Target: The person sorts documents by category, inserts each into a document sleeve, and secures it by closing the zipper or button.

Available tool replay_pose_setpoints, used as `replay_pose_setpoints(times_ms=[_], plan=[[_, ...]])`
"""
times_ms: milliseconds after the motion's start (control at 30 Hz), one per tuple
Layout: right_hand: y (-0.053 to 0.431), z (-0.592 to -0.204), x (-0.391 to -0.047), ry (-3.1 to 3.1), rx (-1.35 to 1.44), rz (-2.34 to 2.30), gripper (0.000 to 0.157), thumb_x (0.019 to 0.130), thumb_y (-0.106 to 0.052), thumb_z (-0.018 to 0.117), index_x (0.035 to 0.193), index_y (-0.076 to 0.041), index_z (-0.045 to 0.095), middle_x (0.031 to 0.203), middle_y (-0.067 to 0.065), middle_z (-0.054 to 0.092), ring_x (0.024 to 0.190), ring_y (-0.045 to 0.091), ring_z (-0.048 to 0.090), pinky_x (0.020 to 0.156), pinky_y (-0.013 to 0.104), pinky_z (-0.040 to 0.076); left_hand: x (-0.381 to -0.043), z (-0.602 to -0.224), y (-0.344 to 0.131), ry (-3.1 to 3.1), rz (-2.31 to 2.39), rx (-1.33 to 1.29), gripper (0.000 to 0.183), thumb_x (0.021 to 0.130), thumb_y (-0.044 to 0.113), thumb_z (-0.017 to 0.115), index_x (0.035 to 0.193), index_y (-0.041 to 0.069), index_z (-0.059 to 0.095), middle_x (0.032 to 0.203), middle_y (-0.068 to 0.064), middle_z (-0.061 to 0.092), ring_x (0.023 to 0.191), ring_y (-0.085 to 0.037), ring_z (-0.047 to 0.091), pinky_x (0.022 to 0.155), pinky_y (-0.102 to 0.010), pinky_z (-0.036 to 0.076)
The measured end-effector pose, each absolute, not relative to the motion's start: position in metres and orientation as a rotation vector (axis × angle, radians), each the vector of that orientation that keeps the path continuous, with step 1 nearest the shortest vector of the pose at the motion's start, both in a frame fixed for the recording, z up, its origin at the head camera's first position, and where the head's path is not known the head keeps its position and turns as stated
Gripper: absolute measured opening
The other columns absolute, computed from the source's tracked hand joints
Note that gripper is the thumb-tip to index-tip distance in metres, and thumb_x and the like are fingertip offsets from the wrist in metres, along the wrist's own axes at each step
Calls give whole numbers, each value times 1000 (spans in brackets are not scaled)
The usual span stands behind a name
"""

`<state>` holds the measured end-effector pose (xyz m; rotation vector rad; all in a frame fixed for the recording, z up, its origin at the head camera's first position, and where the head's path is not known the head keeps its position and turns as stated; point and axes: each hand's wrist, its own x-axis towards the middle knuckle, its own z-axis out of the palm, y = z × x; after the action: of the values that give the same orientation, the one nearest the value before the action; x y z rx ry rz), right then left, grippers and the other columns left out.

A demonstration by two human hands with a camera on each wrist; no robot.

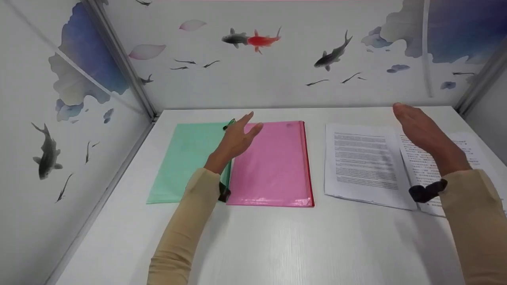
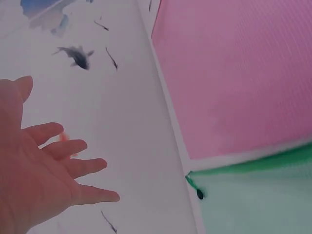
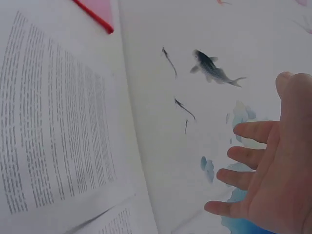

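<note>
My left hand [image 1: 236, 138] hovers over the line where a green zip folder [image 1: 190, 158] and a pink zip folder [image 1: 271, 164] lie side by side. Its fingers are spread and straight, with nothing held, as the left wrist view also shows. A green zipper edge with a dark pull [image 2: 200, 194] shows at the green folder's far corner. My right hand [image 1: 425, 128] is raised over printed sheets, its fingers extended and empty. One stack of printed paper [image 1: 364, 162] lies left of that hand, and another printed sheet [image 1: 422, 164] lies partly beneath it in the head view.
The white table [image 1: 277, 245] meets a white back panel [image 1: 253, 87] painted with fish. A similar panel [image 1: 23, 206] stands along the left side, with metal frame posts at the corners. Dark straps with small devices [image 1: 427, 191] sit on both wrists.
</note>
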<state>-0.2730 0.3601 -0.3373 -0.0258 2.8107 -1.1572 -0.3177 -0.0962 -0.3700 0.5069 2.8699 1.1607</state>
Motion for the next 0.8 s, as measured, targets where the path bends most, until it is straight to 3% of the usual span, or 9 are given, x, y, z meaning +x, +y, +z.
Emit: replay_pose_setpoints(times_ms=[100,267,467,800], plan=[[364,-339,-269,2767,21,-1171,92,98,-71,9,159,-3,-5,164,28,-11,151,53,-5,119,71,-1,-315,-378,-85,2816,1285,496,66,104,48,47,158,13,32,162,-11,35,151,-31,33,122,-51,32],[371,-349,-262,2711,44,-1243,91,99,-69,7,159,-1,0,164,31,-5,151,54,-1,119,71,7,-309,-391,-69,2721,1378,432,63,102,48,50,156,17,37,158,-11,43,145,-32,42,114,-51,43],[379,-363,-253,2652,110,-1371,92,99,-69,7,159,0,5,164,32,3,149,55,9,116,72,17,-298,-407,-45,2607,1484,432,59,103,47,49,154,18,41,154,-11,48,141,-29,48,112,-48,46],[396,-390,-242,2562,274,-1416,100,95,-74,14,158,3,8,163,32,12,148,52,20,116,64,30,-287,-431,3,2350,1655,395,53,105,37,49,152,13,43,151,-10,52,135,-31,54,109,-46,48]])
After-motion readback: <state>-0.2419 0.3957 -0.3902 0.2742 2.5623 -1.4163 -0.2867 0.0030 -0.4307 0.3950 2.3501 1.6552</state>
